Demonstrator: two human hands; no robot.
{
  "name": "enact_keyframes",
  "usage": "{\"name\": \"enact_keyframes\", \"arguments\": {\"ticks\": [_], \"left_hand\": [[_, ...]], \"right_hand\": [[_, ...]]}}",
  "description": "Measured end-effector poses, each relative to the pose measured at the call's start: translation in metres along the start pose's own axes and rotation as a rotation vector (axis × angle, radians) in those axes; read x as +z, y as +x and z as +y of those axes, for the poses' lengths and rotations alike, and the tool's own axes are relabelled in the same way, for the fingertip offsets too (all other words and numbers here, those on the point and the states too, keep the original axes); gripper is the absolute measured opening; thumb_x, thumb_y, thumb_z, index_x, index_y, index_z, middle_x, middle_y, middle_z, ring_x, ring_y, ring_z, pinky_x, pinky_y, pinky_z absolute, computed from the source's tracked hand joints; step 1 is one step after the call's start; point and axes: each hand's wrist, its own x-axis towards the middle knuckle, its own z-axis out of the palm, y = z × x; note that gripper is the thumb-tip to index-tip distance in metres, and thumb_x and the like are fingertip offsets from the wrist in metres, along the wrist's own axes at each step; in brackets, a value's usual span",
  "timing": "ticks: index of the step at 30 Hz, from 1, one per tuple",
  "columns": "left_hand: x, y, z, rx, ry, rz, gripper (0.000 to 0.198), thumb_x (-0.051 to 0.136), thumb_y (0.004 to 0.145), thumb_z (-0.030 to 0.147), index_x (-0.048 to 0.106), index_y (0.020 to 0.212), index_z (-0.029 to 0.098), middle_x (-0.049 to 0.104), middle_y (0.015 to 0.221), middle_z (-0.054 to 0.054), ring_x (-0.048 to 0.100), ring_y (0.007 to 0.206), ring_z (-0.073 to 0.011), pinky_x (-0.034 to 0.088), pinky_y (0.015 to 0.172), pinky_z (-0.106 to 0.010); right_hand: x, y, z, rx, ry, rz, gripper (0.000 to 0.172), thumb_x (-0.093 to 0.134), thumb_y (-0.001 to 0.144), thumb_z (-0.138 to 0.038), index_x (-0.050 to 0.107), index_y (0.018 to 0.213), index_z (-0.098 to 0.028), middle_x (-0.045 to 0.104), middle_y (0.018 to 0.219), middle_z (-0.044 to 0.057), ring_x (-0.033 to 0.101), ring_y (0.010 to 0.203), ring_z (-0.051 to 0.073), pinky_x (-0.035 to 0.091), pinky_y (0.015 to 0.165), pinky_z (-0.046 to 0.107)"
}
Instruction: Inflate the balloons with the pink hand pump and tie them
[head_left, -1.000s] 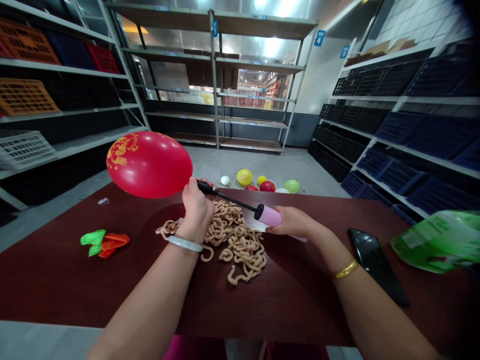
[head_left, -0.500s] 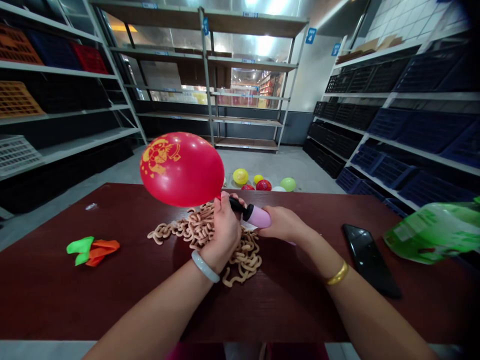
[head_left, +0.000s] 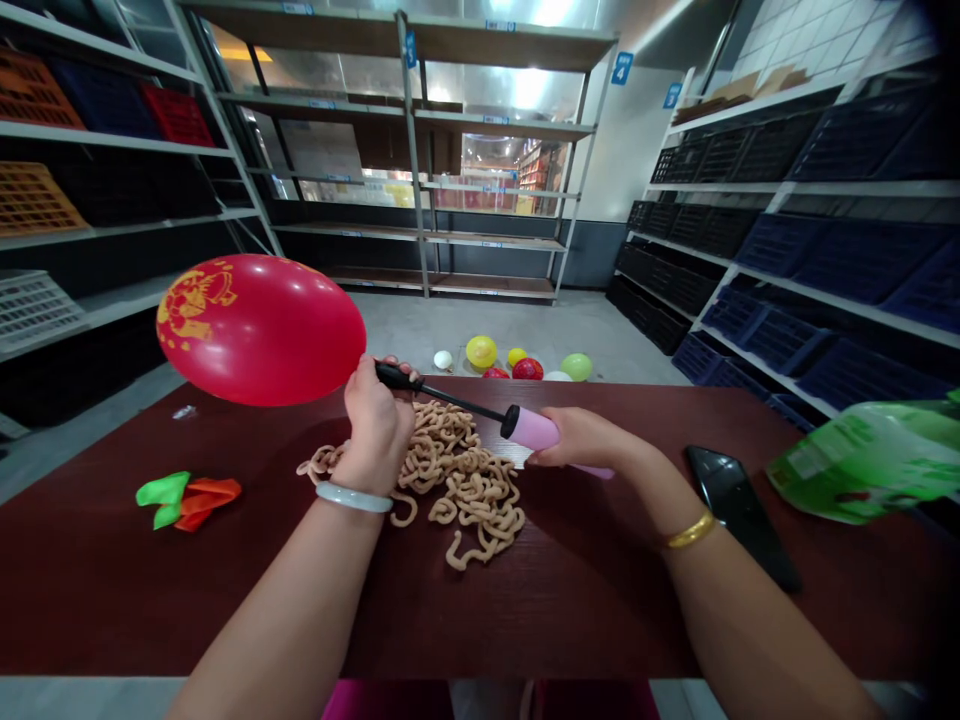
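A large red balloon [head_left: 262, 330] with a yellow print is blown up and lies to the left of my left hand [head_left: 379, 415]. That hand is closed around the balloon's neck and the black end of a balloon pump [head_left: 469, 405], pinching them together. My right hand [head_left: 581, 440] grips the pump's pink barrel. Between the hands the thin black rod shows, drawn out. Under them a pile of beige, curly, rope-like pieces [head_left: 480, 490] is spread on the table. How the neck sits on the nozzle is hidden by my left fingers.
On the dark red table [head_left: 592, 590] lie limp green and orange balloons [head_left: 187, 500] at left, a black phone [head_left: 739, 515] and a green plastic bag [head_left: 862, 460] at right. Several blown-up balloons [head_left: 481, 352] rest on the floor beyond. Shelves with crates [head_left: 787, 250] stand around.
My left hand has moved left with the balloon and the pump's black end, while my right hand shifted slightly right. The pump's rod is now pulled out, and the balloon looks bigger.
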Motion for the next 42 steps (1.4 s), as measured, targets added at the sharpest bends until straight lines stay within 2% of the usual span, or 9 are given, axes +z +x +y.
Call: {"name": "enact_keyframes", "arguments": {"ticks": [8,12,15,19,22,26,32,37,42], "left_hand": [[0.001,-0.043,-0.043,-0.017,0.011,-0.141,0.022,0.069,0.083,0.027,0.048,0.083,0.021,0.055,0.069,0.003,0.056,0.058,-0.0117,0.046,0.058,-0.026],[0.003,-0.069,-0.061,-0.105,0.014,-0.13,0.028,0.073,0.082,0.031,0.047,0.083,0.021,0.058,0.07,0.003,0.057,0.057,-0.0113,0.048,0.059,-0.026],[0.004,-0.075,-0.065,-0.168,0.019,-0.149,0.028,0.073,0.082,0.031,0.047,0.084,0.021,0.059,0.07,0.003,0.058,0.058,-0.0116,0.05,0.061,-0.027],[0.004,-0.071,-0.063,-0.16,0.05,-0.124,0.019,0.068,0.084,0.029,0.052,0.083,0.019,0.061,0.068,0.002,0.059,0.059,-0.0121,0.052,0.065,-0.028],[0.003,-0.068,-0.063,-0.166,0.084,-0.091,0.016,0.066,0.084,0.029,0.054,0.079,0.019,0.064,0.07,0.0,0.062,0.063,-0.013,0.053,0.07,-0.029],[0.0,-0.07,-0.066,-0.161,0.121,-0.122,0.018,0.068,0.082,0.031,0.057,0.077,0.018,0.066,0.073,-0.002,0.063,0.066,-0.0138,0.053,0.072,-0.029],[0.001,-0.066,-0.064,-0.172,0.138,-0.131,0.013,0.067,0.079,0.026,0.058,0.076,0.018,0.066,0.072,-0.001,0.063,0.066,-0.0145,0.053,0.071,-0.03],[0.001,-0.036,-0.04,-0.088,0.122,-0.057,0.01,0.058,0.082,0.021,0.053,0.074,0.018,0.066,0.071,-0.001,0.065,0.067,-0.0144,0.054,0.072,-0.028],[-0.006,-0.007,-0.018,-0.102,0.218,0.007,0.014,0.057,0.083,0.02,0.051,0.071,0.018,0.068,0.073,-0.003,0.065,0.064,-0.0122,0.051,0.067,-0.023]], "right_hand": [[0.001,-0.002,-0.004,-0.02,-0.112,0.037,0.049,0.077,0.07,-0.059,0.071,0.103,-0.024,0.074,0.098,0.007,0.068,0.084,0.027,0.045,0.067,0.033],[0.01,0.0,-0.016,-0.032,-0.109,0.061,0.051,0.075,0.072,-0.064,0.068,0.101,-0.023,0.075,0.094,0.006,0.069,0.081,0.027,0.044,0.063,0.031],[0.015,-0.002,-0.023,-0.086,-0.056,0.072,0.058,0.073,0.075,-0.064,0.064,0.116,-0.023,0.075,0.101,0.006,0.07,0.087,0.027,0.047,0.067,0.031],[0.02,-0.005,-0.029,-0.229,0.018,0.136,0.083,0.07,0.084,-0.052,0.037,0.154,-0.025,0.064,0.14,0.009,0.067,0.115,0.029,0.051,0.088,0.035],[0.023,-0.006,-0.032,-0.363,0.032,0.155,0.081,0.065,0.089,-0.041,0.027,0.16,-0.028,0.05,0.155,0.006,0.058,0.13,0.027,0.048,0.102,0.037],[0.024,-0.006,-0.035,-0.339,0.023,0.168,0.066,0.063,0.089,-0.039,0.043,0.151,-0.027,0.062,0.143,0.006,0.062,0.123,0.027,0.048,0.1,0.036],[0.021,-0.008,-0.039,-0.277,0.007,0.149,0.06,0.065,0.087,-0.038,0.047,0.142,-0.025,0.07,0.127,0.008,0.067,0.11,0.028,0.047,0.088,0.033],[0.016,-0.011,-0.04,-0.272,0.036,0.099,0.057,0.065,0.087,-0.038,0.048,0.139,-0.025,0.073,0.116,0.007,0.069,0.098,0.026,0.044,0.079,0.029],[0.014,-0.006,-0.035,-0.034,0.058,0.129,0.058,0.06,0.09,-0.044,0.045,0.142,-0.023,0.073,0.111,0.011,0.069,0.096,0.029,0.044,0.077,0.031]]}}
